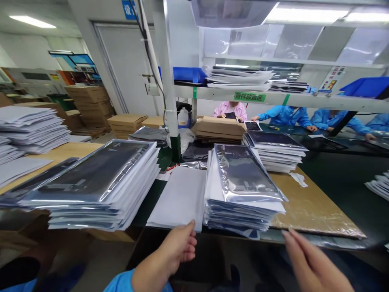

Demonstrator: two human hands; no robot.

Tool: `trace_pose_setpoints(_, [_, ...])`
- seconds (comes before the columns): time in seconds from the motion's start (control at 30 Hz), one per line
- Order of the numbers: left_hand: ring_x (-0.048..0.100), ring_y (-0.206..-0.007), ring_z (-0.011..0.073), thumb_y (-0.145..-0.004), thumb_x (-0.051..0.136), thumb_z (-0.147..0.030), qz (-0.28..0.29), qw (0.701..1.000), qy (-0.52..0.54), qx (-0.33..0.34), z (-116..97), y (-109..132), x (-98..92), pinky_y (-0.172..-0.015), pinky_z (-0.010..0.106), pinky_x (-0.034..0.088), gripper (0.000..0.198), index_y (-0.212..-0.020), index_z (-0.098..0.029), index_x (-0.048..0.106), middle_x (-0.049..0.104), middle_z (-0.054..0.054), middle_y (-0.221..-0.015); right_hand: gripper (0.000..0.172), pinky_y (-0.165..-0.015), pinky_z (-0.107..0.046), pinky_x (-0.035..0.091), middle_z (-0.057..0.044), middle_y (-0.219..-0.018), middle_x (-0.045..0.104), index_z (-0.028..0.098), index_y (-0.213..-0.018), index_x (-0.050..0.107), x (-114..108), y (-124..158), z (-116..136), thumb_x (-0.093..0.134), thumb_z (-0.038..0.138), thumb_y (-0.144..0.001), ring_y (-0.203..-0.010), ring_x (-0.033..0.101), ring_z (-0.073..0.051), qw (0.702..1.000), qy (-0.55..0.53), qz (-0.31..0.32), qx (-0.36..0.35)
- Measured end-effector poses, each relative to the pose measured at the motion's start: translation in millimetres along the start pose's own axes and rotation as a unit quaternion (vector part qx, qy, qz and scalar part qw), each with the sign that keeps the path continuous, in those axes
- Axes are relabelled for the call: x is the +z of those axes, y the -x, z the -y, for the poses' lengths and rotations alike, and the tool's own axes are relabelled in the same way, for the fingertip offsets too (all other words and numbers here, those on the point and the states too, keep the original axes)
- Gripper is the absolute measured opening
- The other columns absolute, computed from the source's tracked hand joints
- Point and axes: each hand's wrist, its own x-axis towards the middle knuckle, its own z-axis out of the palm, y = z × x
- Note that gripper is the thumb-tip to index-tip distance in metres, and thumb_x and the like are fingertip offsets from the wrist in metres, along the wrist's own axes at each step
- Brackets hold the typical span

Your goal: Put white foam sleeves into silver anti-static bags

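Left hand (pixel 179 247) loosely curled, empty, nearing one white sheet (pixel 179 198); right hand (pixel 310 263) open, empty, hovering by one stack of bagged panels (pixel 243 190).

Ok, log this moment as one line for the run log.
left hand: open, fingertips at white sheet | right hand: open, empty, near bag stack | bench: more stacks

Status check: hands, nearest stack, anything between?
Left hand empty, fingers curled, at white sheet. Right hand open, below bagged stack. Nothing between.

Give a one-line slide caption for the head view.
Both hands, left and right, hover empty before a stack of bagged panels.
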Motion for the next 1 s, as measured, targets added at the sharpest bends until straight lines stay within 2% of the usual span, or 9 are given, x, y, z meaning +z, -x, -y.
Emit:
trace_pose_setpoints(0.07, [0.047,-0.049,0.0115,-0.077,0.049,-0.047,0.005,0.983,-0.094,0.157,-26,19,5.7,-0.050,0.024,0.041,0.033,-0.067,-0.016,0.055,0.054,0.001,-0.059,0.053,-0.097,-0.042,0.036,-0.007,-0.117,0.058,0.023,-0.103,0.062,-10,-39,31,0.038,0.060,-0.073,-0.115,0.044,-0.029,0.996,0.086,-0.023,-0.028])
trace_pose_setpoints(0.2, [0.055,-0.074,0.0175,-0.082,0.036,-0.049,0.050,0.865,-0.269,0.420,-79,46,43.0,-0.070,0.027,0.042,0.039,-0.072,-0.018,0.058,0.062,0.003,-0.076,0.049,-0.086,-0.038,0.041,-0.009,-0.113,0.059,0.020,-0.111,0.057,-9,-103,74,0.027,0.047,-0.083,-0.106,0.052,-0.029,0.977,0.208,0.034,-0.028])
trace_pose_setpoints(0.37, [0.058,-0.084,0.0269,-0.082,0.031,-0.049,-0.008,0.781,-0.446,0.437,-103,48,73.1,-0.076,0.036,0.039,0.044,-0.083,-0.018,0.062,0.066,0.011,-0.084,0.040,-0.073,-0.039,0.042,-0.012,-0.088,0.066,0.018,-0.093,0.064,6,-140,77,0.035,0.043,-0.083,-0.086,0.059,-0.031,0.967,0.235,0.097,-0.018])
trace_pose_setpoints(0.5, [0.054,-0.097,0.0282,-0.078,0.041,-0.046,-0.030,0.840,-0.375,0.390,-106,33,74.9,-0.081,0.035,0.037,0.045,-0.106,-0.014,0.055,0.062,0.016,-0.103,0.033,-0.077,-0.039,0.040,-0.014,-0.089,0.066,0.018,-0.090,0.066,9,-151,75,0.042,0.039,-0.081,-0.089,0.057,-0.033,0.966,0.223,0.133,-0.006])
trace_pose_setpoints(0.6, [0.057,-0.077,0.0224,-0.075,0.046,-0.039,0.005,0.874,-0.335,0.352,-110,23,76.5,-0.066,0.029,0.039,0.030,-0.077,-0.013,0.060,0.063,0.009,-0.076,0.030,-0.079,-0.042,0.039,-0.013,-0.084,0.066,0.018,-0.080,0.067,8,-153,82,0.047,0.040,-0.079,-0.089,0.057,-0.035,0.970,0.190,0.151,0.016])
trace_pose_setpoints(0.7, [0.050,-0.056,0.0159,-0.072,0.049,-0.034,0.032,0.890,-0.309,0.333,-116,17,78.4,-0.051,0.025,0.032,0.024,-0.055,-0.017,0.051,0.050,0.000,-0.051,0.035,-0.074,-0.040,0.044,-0.011,-0.075,0.066,0.018,-0.075,0.064,5,-149,93,0.047,0.048,-0.079,-0.082,0.060,-0.031,0.975,0.109,0.187,0.052])
trace_pose_setpoints(0.77, [0.046,-0.051,0.0137,-0.071,0.050,-0.030,0.043,0.903,-0.282,0.322,-120,15,78.0,-0.047,0.024,0.029,0.022,-0.052,-0.018,0.047,0.044,-0.003,-0.047,0.032,-0.070,-0.034,0.048,-0.008,-0.075,0.067,0.018,-0.080,0.061,5,-144,99,0.047,0.048,-0.080,-0.078,0.062,-0.025,0.967,-0.003,0.237,0.091])
trace_pose_setpoints(0.9, [0.046,-0.056,0.0133,-0.069,0.049,-0.022,0.030,0.915,-0.218,0.338,-133,13,71.7,-0.050,0.023,0.030,0.013,-0.057,-0.019,0.047,0.047,-0.003,-0.054,0.009,-0.057,-0.026,0.050,-0.003,-0.066,0.065,0.017,-0.078,0.057,6,-137,100,0.055,0.026,-0.080,-0.059,0.061,-0.017,0.907,-0.260,0.281,0.177])
trace_pose_setpoints(1.0, [0.046,-0.058,0.0127,-0.069,0.047,-0.020,0.008,0.923,-0.167,0.345,-140,11,65.0,-0.051,0.022,0.031,0.008,-0.061,-0.019,0.047,0.047,-0.003,-0.058,0.010,-0.044,-0.021,0.045,0.001,-0.053,0.059,0.018,-0.072,0.056,3,-133,99,0.054,0.020,-0.081,-0.046,0.055,-0.013,0.910,-0.271,0.259,0.175])
